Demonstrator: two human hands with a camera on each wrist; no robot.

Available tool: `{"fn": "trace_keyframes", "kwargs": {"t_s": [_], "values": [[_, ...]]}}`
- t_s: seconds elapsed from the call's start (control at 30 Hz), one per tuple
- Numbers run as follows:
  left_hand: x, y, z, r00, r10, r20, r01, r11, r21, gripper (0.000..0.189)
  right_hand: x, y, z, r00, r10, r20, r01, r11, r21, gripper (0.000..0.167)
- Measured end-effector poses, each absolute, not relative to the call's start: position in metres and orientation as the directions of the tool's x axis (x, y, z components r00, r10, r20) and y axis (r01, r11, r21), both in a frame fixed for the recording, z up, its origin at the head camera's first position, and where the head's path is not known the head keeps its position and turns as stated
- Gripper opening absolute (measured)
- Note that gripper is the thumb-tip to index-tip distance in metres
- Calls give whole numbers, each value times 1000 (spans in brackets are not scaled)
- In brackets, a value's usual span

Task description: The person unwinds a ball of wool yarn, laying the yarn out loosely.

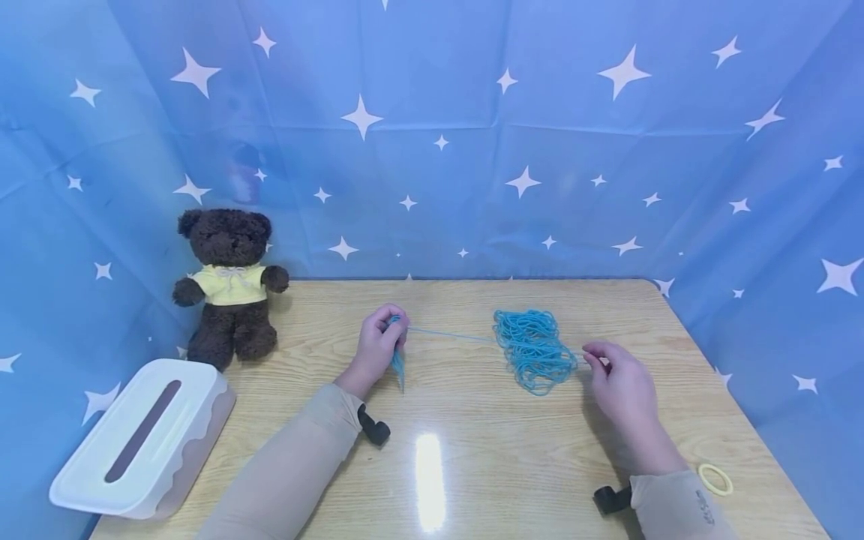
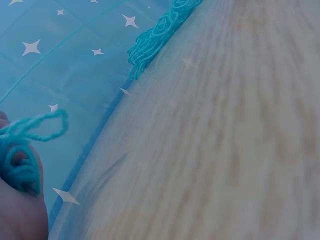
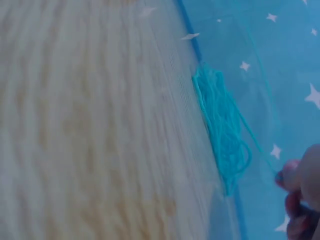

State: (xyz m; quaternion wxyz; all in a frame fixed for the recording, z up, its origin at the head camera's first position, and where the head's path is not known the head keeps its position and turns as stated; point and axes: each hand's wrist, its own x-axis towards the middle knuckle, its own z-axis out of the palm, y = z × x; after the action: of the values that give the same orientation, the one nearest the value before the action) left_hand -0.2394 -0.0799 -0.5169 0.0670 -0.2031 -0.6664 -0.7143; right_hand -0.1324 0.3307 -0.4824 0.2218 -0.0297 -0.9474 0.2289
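Note:
A loose pile of turquoise yarn (image 1: pixel 533 351) lies on the wooden table right of the middle. Left of it, my left hand (image 1: pixel 381 341) grips a small looped bundle of the same yarn (image 2: pixel 22 165), with an end hanging below the fingers. One thin strand runs from that hand across to the pile. My right hand (image 1: pixel 624 382) is just right of the pile, its thumb and forefinger pinching a strand. In the right wrist view, that strand slants from the yarn pile (image 3: pixel 220 125) to the fingertips (image 3: pixel 286 175).
A brown teddy bear (image 1: pixel 232 285) in a yellow top sits at the back left. In front of it stands a white box (image 1: pixel 88 472) with a slotted lid. A pale yellow ring (image 1: pixel 715 491) lies by the right sleeve. A blue star-patterned curtain (image 1: pixel 432 210) hangs behind the table (image 1: pixel 513 465).

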Motion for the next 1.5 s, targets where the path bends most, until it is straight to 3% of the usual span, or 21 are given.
{"fn": "trace_keyframes", "kwargs": {"t_s": [0.17, 0.33, 0.43, 0.53, 0.67, 0.9, 1.03, 1.17, 1.5], "values": [[-240, -80, -517, -905, 168, 392, 377, -112, 919, 15, -132, 335, -483, -947, 210, 245, 79, 886, -456, 17], [-240, -81, -519, -882, 214, 419, 402, -120, 908, 17, -135, 326, -483, -974, 168, 153, 85, 895, -438, 21], [-240, -81, -519, -874, 246, 419, 399, -132, 908, 19, -136, 314, -482, -966, 163, 198, 63, 900, -432, 22], [-239, -81, -519, -874, 264, 408, 384, -139, 913, 19, -140, 296, -482, -930, 164, 328, 1, 895, -447, 23], [-238, -81, -517, -878, 278, 390, 363, -143, 920, 19, -146, 258, -479, -875, 94, 474, -173, 855, -489, 20], [-237, -80, -516, -874, 298, 383, 351, -159, 923, 18, -159, 178, -477, -880, -186, 437, -411, 759, -505, 30], [-237, -79, -516, -869, 314, 382, 344, -170, 923, 18, -172, 145, -479, -893, -227, 390, -409, 772, -487, 33], [-237, -77, -516, -868, 317, 382, 343, -173, 923, 17, -181, 127, -480, -914, -211, 348, -364, 806, -467, 27], [-238, -79, -516, -880, 314, 357, 321, -163, 933, 19, -176, 145, -477, -910, -140, 390, -337, 799, -499, 19]]}}
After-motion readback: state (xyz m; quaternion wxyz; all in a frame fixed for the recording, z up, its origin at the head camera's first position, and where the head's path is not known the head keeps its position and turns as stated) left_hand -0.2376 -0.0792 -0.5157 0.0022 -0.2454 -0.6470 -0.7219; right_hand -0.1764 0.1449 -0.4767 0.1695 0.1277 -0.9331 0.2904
